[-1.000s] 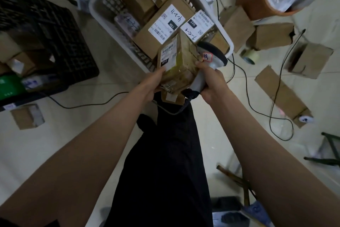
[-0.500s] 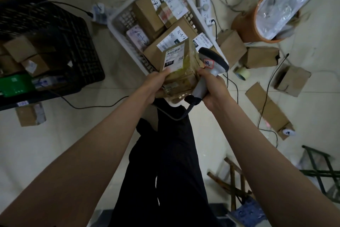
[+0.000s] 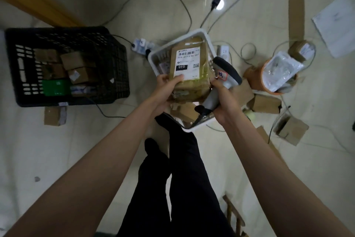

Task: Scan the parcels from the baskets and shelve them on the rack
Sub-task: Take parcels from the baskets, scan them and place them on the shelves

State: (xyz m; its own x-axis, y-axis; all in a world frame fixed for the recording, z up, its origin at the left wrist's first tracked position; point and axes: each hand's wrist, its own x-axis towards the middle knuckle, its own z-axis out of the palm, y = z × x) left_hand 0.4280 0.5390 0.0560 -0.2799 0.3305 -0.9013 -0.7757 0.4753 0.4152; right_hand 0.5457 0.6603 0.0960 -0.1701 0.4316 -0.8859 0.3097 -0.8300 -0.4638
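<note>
Off to the left of the white basket (image 3: 153, 60), a black crate (image 3: 115, 75) on the floor, loaded with brown boxes and one green pack, probably a second source of parcels waiting their turn. Just left of the basket's near edge, the left hand (image 3: 165, 91), fingers curled under and thumb pressed on the lower corner of the label, gripping the parcel (image 3: 190, 81) firmly. Directly above the basket, the parcel itself, a brown taped box lifted clear and tilted face-up so its white label (image 3: 187, 62) with barcode and "010" mark lies open to view, presumably to give the reader a clean line to the code. Immediately right of the parcel, above the basket's right side, the right hand (image 3: 222, 100) wrapped tight round the grip of the grey barcode scanner (image 3: 224, 75), its head up beside the parcel's right edge, seemingly touching or nearly so; hard to tell whether the window actually faces the label. Further right of the basket, an orange bin (image 3: 255, 81) stuffed with clear plastic, and loose cardboard boxes scattered on the floor. No rack in view.
</note>
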